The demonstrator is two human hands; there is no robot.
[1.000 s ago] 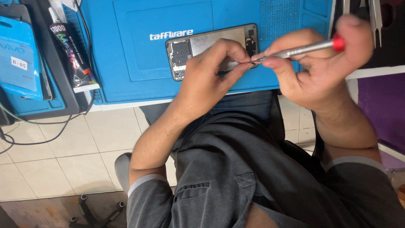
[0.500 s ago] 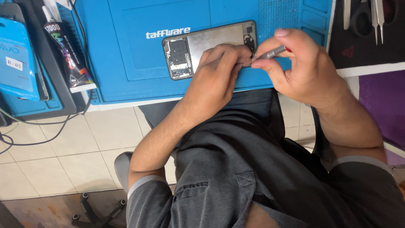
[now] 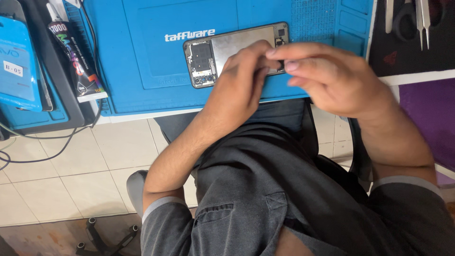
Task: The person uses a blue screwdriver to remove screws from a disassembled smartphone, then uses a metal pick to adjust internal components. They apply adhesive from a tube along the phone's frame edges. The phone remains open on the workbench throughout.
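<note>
Partly under both hands: opened phone (image 3: 222, 52).

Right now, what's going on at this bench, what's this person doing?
A seated person is working on an opened phone lying back-off on a blue work mat. The left hand rests on the phone's lower edge, and the right hand reaches in over its right end, fingers blurred. Whether the right hand holds a tool cannot be told. A tube of adhesive lies left of the mat, and tweezers lie at upper right.
</note>
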